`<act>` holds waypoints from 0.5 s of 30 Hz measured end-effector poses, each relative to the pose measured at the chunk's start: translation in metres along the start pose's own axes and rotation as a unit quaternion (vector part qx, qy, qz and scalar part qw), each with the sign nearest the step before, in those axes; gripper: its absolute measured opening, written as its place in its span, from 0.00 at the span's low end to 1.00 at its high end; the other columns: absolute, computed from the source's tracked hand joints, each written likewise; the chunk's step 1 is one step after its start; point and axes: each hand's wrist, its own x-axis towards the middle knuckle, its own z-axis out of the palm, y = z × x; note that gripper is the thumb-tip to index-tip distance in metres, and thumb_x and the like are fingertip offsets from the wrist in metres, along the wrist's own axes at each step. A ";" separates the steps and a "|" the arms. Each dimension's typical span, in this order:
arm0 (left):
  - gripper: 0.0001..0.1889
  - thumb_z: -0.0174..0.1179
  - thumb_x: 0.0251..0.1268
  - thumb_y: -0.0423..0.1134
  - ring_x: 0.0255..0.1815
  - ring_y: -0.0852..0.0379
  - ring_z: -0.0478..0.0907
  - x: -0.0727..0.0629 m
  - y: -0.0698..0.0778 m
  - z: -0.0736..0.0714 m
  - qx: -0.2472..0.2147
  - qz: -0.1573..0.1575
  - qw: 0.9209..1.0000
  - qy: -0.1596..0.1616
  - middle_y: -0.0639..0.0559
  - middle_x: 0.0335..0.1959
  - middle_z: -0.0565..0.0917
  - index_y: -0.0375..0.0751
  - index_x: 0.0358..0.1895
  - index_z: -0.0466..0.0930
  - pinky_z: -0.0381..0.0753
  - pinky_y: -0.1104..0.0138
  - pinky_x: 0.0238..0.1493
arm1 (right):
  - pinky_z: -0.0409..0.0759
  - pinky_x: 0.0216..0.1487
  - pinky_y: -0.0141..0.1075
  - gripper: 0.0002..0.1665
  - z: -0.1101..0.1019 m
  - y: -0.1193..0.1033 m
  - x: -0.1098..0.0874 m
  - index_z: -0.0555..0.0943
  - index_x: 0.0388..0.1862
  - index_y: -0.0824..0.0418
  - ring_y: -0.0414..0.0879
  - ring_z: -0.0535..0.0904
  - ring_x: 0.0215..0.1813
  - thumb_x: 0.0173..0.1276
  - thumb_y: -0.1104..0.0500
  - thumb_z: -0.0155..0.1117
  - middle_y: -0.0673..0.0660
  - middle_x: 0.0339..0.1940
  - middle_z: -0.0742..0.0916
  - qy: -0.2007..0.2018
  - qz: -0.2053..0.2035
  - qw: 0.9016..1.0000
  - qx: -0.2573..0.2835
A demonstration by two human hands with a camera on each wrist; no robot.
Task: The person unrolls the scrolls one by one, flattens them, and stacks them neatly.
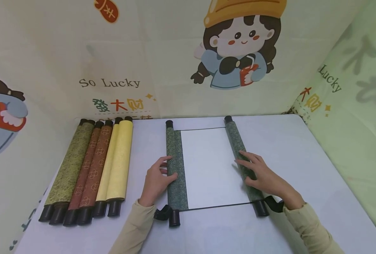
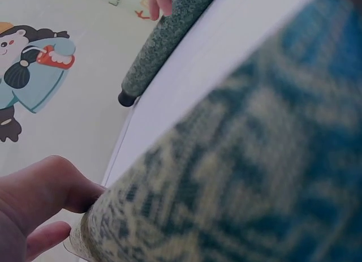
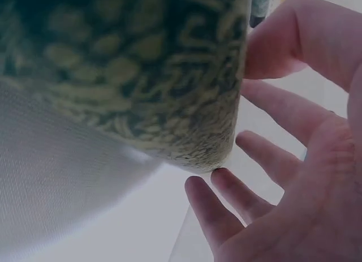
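A scroll with dark green patterned cloth lies partly unrolled, its white sheet (image 1: 208, 165) spread between a left roll (image 1: 177, 176) and a right roll (image 1: 236, 135). My left hand (image 1: 156, 180) grips the left roll, thumb on top and fingers at its outer side. In the left wrist view the blurred cloth (image 2: 226, 160) fills much of the picture beside the left fingers (image 2: 51, 185). Reaching over the right roll, my right hand (image 1: 264, 176) holds it with thumb and fingertips. The right wrist view shows spread fingers (image 3: 271, 160) along the roll's edge (image 3: 186, 120).
On the left of the white table (image 1: 302, 158) lie several rolled scrolls side by side: olive green (image 1: 68, 165), brown-red (image 1: 97, 165) and yellow (image 1: 121, 162), with black end knobs. A printed cloth backdrop (image 1: 168, 63) stands behind the table.
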 end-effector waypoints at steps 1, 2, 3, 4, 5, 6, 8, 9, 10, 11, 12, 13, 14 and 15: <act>0.31 0.72 0.51 0.35 0.41 0.50 0.81 0.000 0.000 -0.001 0.001 -0.001 1.000 0.000 0.42 0.50 0.83 0.49 0.63 0.77 0.79 0.62 0.36 | 0.70 0.56 0.61 0.33 0.000 0.000 0.000 0.73 0.69 0.65 0.69 0.54 0.73 0.62 0.71 0.59 0.68 0.77 0.61 -0.001 -0.003 1.000 -0.003; 0.31 0.72 0.51 0.35 0.42 0.50 0.81 0.000 -0.001 -0.002 0.002 -0.001 1.000 -0.001 0.41 0.50 0.82 0.49 0.63 0.77 0.79 0.62 0.36 | 0.70 0.56 0.60 0.33 0.001 0.001 0.000 0.74 0.68 0.65 0.68 0.54 0.73 0.61 0.71 0.58 0.68 0.77 0.61 -0.001 -0.005 1.000 -0.005; 0.31 0.72 0.52 0.35 0.42 0.50 0.81 0.000 -0.001 -0.002 0.003 0.000 1.000 -0.003 0.41 0.50 0.82 0.48 0.63 0.77 0.79 0.63 0.36 | 0.70 0.57 0.60 0.32 0.000 0.001 0.000 0.74 0.68 0.66 0.68 0.54 0.73 0.62 0.71 0.58 0.67 0.77 0.61 -0.002 -0.004 1.000 -0.007; 0.31 0.72 0.52 0.35 0.42 0.50 0.81 0.000 -0.002 -0.003 0.004 0.000 1.000 -0.004 0.41 0.50 0.82 0.48 0.63 0.77 0.79 0.63 0.36 | 0.71 0.57 0.60 0.31 0.000 0.001 0.000 0.74 0.67 0.66 0.68 0.54 0.73 0.62 0.71 0.59 0.67 0.77 0.61 -0.003 -0.002 1.000 -0.008; 0.31 0.72 0.52 0.35 0.42 0.51 0.81 0.000 -0.002 -0.004 0.004 0.000 1.000 -0.005 0.41 0.50 0.82 0.48 0.63 0.77 0.79 0.63 0.36 | 0.71 0.58 0.61 0.30 0.000 0.002 -0.001 0.74 0.67 0.67 0.68 0.55 0.73 0.63 0.70 0.60 0.67 0.77 0.61 -0.004 0.000 1.000 -0.009; 0.31 0.72 0.52 0.35 0.41 0.51 0.81 0.000 -0.002 -0.004 0.005 -0.001 1.000 -0.004 0.41 0.50 0.82 0.48 0.63 0.77 0.79 0.63 0.36 | 0.70 0.59 0.61 0.30 0.000 0.002 -0.001 0.74 0.67 0.67 0.67 0.55 0.73 0.64 0.68 0.62 0.67 0.77 0.61 -0.007 0.004 1.000 -0.010; 0.31 0.72 0.52 0.35 0.41 0.50 0.81 0.000 -0.002 -0.006 0.006 -0.002 1.000 -0.003 0.41 0.51 0.82 0.48 0.63 0.77 0.80 0.63 0.36 | 0.70 0.61 0.63 0.32 -0.001 0.002 -0.002 0.74 0.67 0.67 0.68 0.55 0.74 0.64 0.64 0.68 0.67 0.77 0.61 -0.012 0.009 1.000 -0.012; 0.31 0.72 0.52 0.34 0.41 0.50 0.81 -0.001 -0.002 -0.007 0.006 -0.003 1.000 -0.003 0.41 0.51 0.82 0.48 0.64 0.77 0.80 0.63 0.36 | 0.69 0.62 0.63 0.33 -0.002 0.002 -0.002 0.74 0.67 0.67 0.68 0.55 0.74 0.63 0.62 0.71 0.68 0.77 0.61 -0.014 0.012 1.000 -0.011; 0.32 0.72 0.51 0.34 0.41 0.50 0.81 -0.001 -0.002 -0.007 0.006 -0.002 1.000 -0.003 0.41 0.51 0.82 0.48 0.64 0.77 0.80 0.63 0.36 | 0.69 0.62 0.64 0.35 -0.003 0.002 -0.002 0.74 0.67 0.66 0.68 0.55 0.74 0.62 0.61 0.73 0.68 0.77 0.61 -0.014 0.015 1.000 -0.010; 0.32 0.72 0.51 0.34 0.41 0.50 0.81 -0.001 -0.002 -0.008 0.006 -0.003 1.000 -0.002 0.41 0.51 0.82 0.47 0.64 0.77 0.80 0.63 0.36 | 0.69 0.62 0.64 0.37 -0.004 0.002 -0.003 0.73 0.67 0.66 0.68 0.55 0.74 0.60 0.60 0.74 0.68 0.77 0.61 -0.015 0.017 1.000 -0.007; 0.32 0.72 0.51 0.34 0.41 0.50 0.81 -0.001 -0.003 -0.009 0.007 -0.003 1.000 -0.002 0.41 0.50 0.82 0.47 0.64 0.77 0.80 0.63 0.36 | 0.69 0.62 0.64 0.37 -0.005 0.003 -0.003 0.73 0.67 0.66 0.68 0.55 0.74 0.60 0.60 0.75 0.69 0.77 0.60 -0.016 0.019 1.000 -0.004; 0.32 0.72 0.51 0.34 0.41 0.50 0.81 0.000 -0.003 -0.009 0.007 -0.003 1.000 -0.001 0.41 0.50 0.82 0.47 0.64 0.77 0.80 0.63 0.36 | 0.69 0.62 0.64 0.38 -0.005 0.003 -0.004 0.73 0.68 0.66 0.69 0.55 0.74 0.59 0.60 0.75 0.69 0.77 0.60 -0.015 0.019 1.000 -0.001; 0.32 0.72 0.51 0.34 0.41 0.51 0.81 0.000 -0.004 -0.010 0.008 -0.003 1.000 0.000 0.41 0.50 0.82 0.47 0.64 0.77 0.80 0.63 0.36 | 0.70 0.62 0.64 0.38 -0.006 0.004 -0.005 0.72 0.68 0.66 0.69 0.55 0.74 0.59 0.61 0.75 0.69 0.77 0.60 -0.014 0.021 1.000 0.003; 0.32 0.72 0.51 0.34 0.41 0.51 0.81 0.000 -0.004 -0.010 0.008 -0.003 1.000 0.000 0.41 0.50 0.82 0.47 0.64 0.77 0.80 0.63 0.37 | 0.70 0.62 0.63 0.38 -0.007 0.005 -0.005 0.72 0.68 0.66 0.69 0.55 0.74 0.60 0.61 0.75 0.69 0.77 0.60 -0.014 0.021 1.000 0.005</act>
